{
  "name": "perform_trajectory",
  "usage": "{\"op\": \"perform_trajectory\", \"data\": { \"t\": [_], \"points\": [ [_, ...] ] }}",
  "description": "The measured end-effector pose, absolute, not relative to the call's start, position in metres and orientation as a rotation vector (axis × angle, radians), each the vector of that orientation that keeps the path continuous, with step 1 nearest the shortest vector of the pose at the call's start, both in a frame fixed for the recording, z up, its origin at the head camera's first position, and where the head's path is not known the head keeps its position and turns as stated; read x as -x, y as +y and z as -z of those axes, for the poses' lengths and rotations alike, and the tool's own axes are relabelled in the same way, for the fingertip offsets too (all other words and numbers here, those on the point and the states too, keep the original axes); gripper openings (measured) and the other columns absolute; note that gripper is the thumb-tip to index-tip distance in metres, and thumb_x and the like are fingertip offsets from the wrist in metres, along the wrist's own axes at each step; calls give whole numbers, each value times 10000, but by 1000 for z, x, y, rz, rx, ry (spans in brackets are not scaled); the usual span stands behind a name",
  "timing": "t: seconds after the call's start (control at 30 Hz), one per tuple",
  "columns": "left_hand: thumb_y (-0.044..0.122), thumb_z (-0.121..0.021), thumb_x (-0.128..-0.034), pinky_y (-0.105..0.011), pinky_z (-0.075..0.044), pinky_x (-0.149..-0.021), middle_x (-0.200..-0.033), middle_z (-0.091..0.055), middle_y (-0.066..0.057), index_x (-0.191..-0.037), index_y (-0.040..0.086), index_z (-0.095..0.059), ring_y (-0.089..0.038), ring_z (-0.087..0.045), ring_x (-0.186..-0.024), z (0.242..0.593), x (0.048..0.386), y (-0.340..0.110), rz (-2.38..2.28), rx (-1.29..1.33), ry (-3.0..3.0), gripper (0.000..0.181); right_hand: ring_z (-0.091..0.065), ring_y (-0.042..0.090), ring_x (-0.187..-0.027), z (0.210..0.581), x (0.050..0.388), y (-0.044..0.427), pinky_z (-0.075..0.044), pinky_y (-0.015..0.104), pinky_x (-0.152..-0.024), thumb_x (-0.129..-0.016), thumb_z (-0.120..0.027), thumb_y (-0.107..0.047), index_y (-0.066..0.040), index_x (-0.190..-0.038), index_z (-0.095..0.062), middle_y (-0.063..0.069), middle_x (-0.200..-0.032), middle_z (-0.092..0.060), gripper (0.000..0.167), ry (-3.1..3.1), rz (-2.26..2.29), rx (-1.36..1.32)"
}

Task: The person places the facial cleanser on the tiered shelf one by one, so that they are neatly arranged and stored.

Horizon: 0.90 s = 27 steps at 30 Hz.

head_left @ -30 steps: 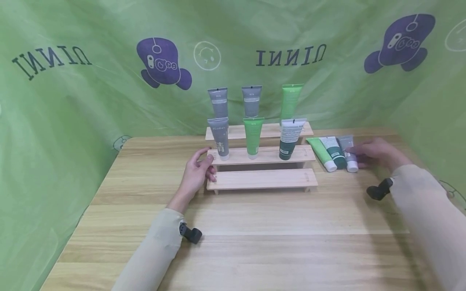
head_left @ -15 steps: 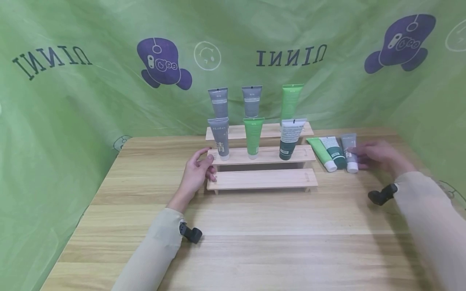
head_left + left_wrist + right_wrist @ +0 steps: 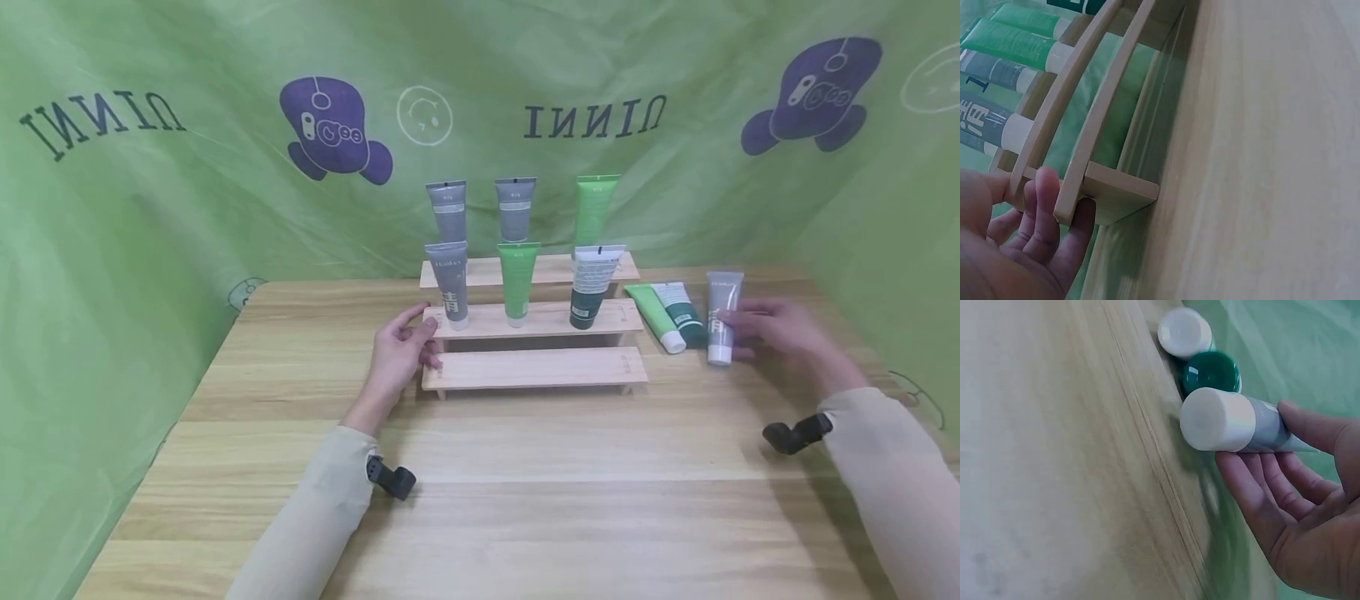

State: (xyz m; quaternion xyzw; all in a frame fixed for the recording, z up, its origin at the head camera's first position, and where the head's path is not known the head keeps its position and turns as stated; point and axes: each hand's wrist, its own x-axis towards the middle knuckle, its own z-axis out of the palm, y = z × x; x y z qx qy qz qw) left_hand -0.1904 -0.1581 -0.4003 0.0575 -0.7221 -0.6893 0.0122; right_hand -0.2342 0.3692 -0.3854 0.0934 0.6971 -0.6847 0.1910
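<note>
My right hand [image 3: 780, 329] pinches a grey tube [image 3: 723, 317] with a white cap between thumb and fingers; the right wrist view shows the thumb on one side of the tube [image 3: 1266, 428]. Beside it lie a light green tube [image 3: 657, 318] and a white and dark green tube [image 3: 678, 310]. At the left end of the three-step wooden stand [image 3: 532, 369], my left hand [image 3: 397, 354] grips the board ends, its fingers curled around them in the left wrist view [image 3: 1029, 237]. Three tubes stand on the middle step and three on the top; the lowest step is bare.
A wooden table [image 3: 525, 517] carries everything. Green cloth [image 3: 480, 75] with purple figures hangs behind and along both sides, close behind the stand. Dark wrist cameras sit on both sleeves.
The grey tube has come up from beside the other two lying tubes and moved slightly towards the camera, held in my right hand. My left hand keeps its place on the stand.
</note>
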Motion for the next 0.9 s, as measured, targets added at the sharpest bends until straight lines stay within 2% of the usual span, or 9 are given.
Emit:
{"op": "perform_trajectory", "data": {
  "t": [0.03, 0.17, 0.23, 0.37, 0.5, 0.63, 0.9],
  "points": [
    [212, -641, -1006, -252, -580, -545, -841, -649, -162, -1476, 110, -494, -134, -628, -536, 400, 190, -158, 2150, -188, -2248, 503, -667, 183, -906, 385, 232, 369, -598, 358, -831, -974, -685, -158, -43, -1297, -427, 3, -986, -676, 429, 2019, 1881, -229],
    [197, -642, -1004, -250, -581, -588, -853, -649, -122, -1480, 115, -495, -138, -638, -614, 397, 190, -159, 2125, -223, -2273, 505, -673, 102, -889, 382, 221, 367, -600, 334, -829, -1009, -636, -257, 101, -1427, -329, -94, -948, -666, 629, 2300, 1653, -108],
    [189, -639, -1005, -274, -594, -637, -883, -658, -125, -1483, 119, -494, -155, -649, -682, 397, 190, -159, 2101, -232, -2291, 504, -672, 71, -874, 380, 216, 365, -601, 327, -828, -1014, -622, -305, 141, -1461, -269, -117, -950, -647, 724, 2420, 1548, -67],
    [212, -625, -1014, -340, -610, -741, -977, -676, -165, -1481, 150, -503, -199, -664, -812, 397, 190, -159, 2049, -235, -2340, 487, -667, 49, -858, 376, 205, 361, -610, 345, -808, -1012, -626, -313, 148, -1458, -294, -123, -972, -618, 722, 2535, 1497, -27],
    [224, -618, -1019, -377, -610, -790, -1042, -665, -219, -1489, 138, -489, -214, -667, -846, 399, 191, -159, 2053, -219, -2347, 495, -635, -2, -865, 371, 192, 356, -615, 346, -776, -994, -653, -332, 107, -1425, -369, -181, -985, -605, 678, 2626, 1467, -16],
    [221, -616, -1020, -386, -608, -806, -1045, -660, -216, -1495, 121, -477, -197, -659, -843, 401, 191, -160, 2077, -213, -2336, 504, -626, -14, -883, 367, 177, 351, -614, 341, -774, -973, -674, -377, 45, -1402, -427, -159, -1044, -608, 651, 2688, 1450, -16],
    [224, -616, -1020, -398, -613, -790, -1030, -671, -176, -1496, 123, -476, -293, -664, -929, 399, 190, -160, 2086, -215, -2326, 506, -656, 19, -898, 364, 150, 340, -620, 334, -740, -963, -709, -265, -55, -1297, -517, -137, -1047, -640, 439, 2707, 1544, 45]
  ]
}}
